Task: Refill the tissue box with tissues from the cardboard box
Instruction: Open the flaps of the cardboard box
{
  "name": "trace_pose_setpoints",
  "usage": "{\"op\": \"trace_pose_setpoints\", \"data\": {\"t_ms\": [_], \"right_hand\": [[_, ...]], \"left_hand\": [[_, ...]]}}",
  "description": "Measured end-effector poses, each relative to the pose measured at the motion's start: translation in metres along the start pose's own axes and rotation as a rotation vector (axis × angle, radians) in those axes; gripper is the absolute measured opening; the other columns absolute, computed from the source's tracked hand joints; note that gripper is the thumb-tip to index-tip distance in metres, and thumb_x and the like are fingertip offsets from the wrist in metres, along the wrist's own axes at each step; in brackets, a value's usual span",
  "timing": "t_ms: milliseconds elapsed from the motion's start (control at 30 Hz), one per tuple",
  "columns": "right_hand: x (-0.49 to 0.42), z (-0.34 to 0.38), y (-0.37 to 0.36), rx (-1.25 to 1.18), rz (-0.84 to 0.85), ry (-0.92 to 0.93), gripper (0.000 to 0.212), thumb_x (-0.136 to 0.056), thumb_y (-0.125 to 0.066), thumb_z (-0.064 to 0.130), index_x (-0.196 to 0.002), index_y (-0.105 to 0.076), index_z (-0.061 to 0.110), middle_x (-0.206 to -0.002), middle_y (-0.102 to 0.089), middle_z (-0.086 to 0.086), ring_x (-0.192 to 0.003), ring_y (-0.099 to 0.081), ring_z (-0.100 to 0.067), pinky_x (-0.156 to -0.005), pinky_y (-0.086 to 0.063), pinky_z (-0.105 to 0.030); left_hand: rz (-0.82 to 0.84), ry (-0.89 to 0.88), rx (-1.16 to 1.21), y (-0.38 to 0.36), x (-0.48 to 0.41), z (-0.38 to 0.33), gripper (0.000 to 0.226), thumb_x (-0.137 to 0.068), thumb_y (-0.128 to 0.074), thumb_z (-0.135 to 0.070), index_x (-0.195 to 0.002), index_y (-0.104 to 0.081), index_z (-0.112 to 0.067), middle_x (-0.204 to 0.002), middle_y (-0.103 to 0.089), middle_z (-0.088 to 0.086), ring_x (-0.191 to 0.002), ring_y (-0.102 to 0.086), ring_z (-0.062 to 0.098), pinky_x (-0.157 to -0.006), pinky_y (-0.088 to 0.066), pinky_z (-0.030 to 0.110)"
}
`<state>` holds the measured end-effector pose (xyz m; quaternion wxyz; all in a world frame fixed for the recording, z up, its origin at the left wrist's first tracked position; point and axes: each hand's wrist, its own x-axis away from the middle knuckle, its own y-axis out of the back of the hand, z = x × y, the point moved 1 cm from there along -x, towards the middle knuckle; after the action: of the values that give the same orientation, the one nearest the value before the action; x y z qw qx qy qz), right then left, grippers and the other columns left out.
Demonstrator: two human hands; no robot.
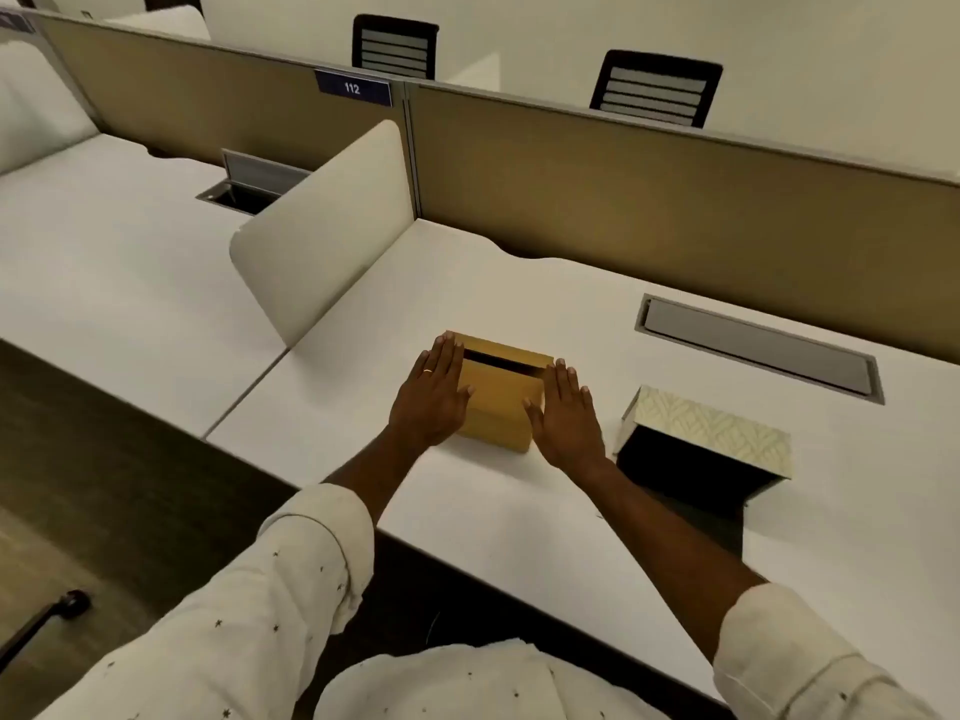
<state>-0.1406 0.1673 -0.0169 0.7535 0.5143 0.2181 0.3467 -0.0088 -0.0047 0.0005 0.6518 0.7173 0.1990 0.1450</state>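
A small brown cardboard box (500, 394) sits on the white desk (519, 511), with a dark slit open along its top far edge. My left hand (434, 394) lies flat against the box's left side, fingers extended. My right hand (566, 413) rests flat against its right side. Both palms press the box between them. To the right stands the tissue box (711, 426), cream with a leaf pattern on top; its near side is open and dark inside. No tissues are visible.
A tan partition wall (649, 200) runs behind the desk, and a rounded cream divider (332, 231) stands to the left. A grey cable hatch (758, 345) lies in the desk at the back right. Two black chairs (657, 88) stand beyond the partition.
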Motion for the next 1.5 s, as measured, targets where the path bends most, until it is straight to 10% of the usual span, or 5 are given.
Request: {"op": "trace_pose_setpoints", "data": {"t_ms": [433, 867, 1267, 1500], "right_hand": [[-0.016, 0.012, -0.014, -0.261, 0.119, -0.096, 0.066, -0.108, -0.042, 0.036, -0.159, -0.015, 0.004, -0.165, -0.03, -0.017, -0.146, -0.038, -0.036, -0.12, -0.03, -0.051], [0.002, 0.014, -0.022, -0.312, -0.108, 0.007, 0.052, -0.106, -0.049, 0.036, -0.151, -0.04, 0.011, -0.148, -0.049, -0.01, -0.127, -0.057, -0.027, -0.096, -0.051, -0.038], [0.046, 0.015, -0.047, -0.238, -0.209, 0.091, 0.024, -0.105, -0.054, 0.019, -0.127, -0.062, 0.017, -0.126, -0.068, 0.0, -0.106, -0.068, -0.02, -0.089, -0.056, -0.028], [0.06, 0.012, -0.071, -0.008, 0.045, 0.125, 0.048, -0.104, -0.058, 0.031, -0.148, -0.051, 0.014, -0.162, -0.041, -0.004, -0.149, -0.04, -0.022, -0.118, -0.043, -0.039]], "left_hand": [[0.24, 0.005, 0.188, -0.019, -0.033, 0.035, 0.079, -0.105, -0.028, -0.052, -0.159, -0.001, -0.001, -0.167, -0.002, 0.021, -0.155, -0.007, 0.036, -0.125, -0.018, 0.047], [-0.002, -0.265, 0.169, -0.005, -0.029, 0.079, 0.056, -0.09, -0.066, -0.05, -0.133, -0.057, -0.017, -0.14, -0.052, 0.006, -0.122, -0.049, 0.033, -0.088, -0.05, 0.048], [-0.202, -0.497, 0.202, -0.027, 0.018, 0.095, 0.017, -0.096, -0.063, -0.024, -0.107, -0.07, -0.013, -0.104, -0.069, 0.002, -0.091, -0.063, 0.022, -0.067, -0.055, 0.035], [-0.031, -0.455, 0.181, -0.047, 0.041, 0.095, 0.035, -0.095, -0.063, -0.045, -0.109, -0.068, -0.014, -0.117, -0.065, 0.002, -0.105, -0.063, 0.02, -0.06, -0.057, 0.033]]}}
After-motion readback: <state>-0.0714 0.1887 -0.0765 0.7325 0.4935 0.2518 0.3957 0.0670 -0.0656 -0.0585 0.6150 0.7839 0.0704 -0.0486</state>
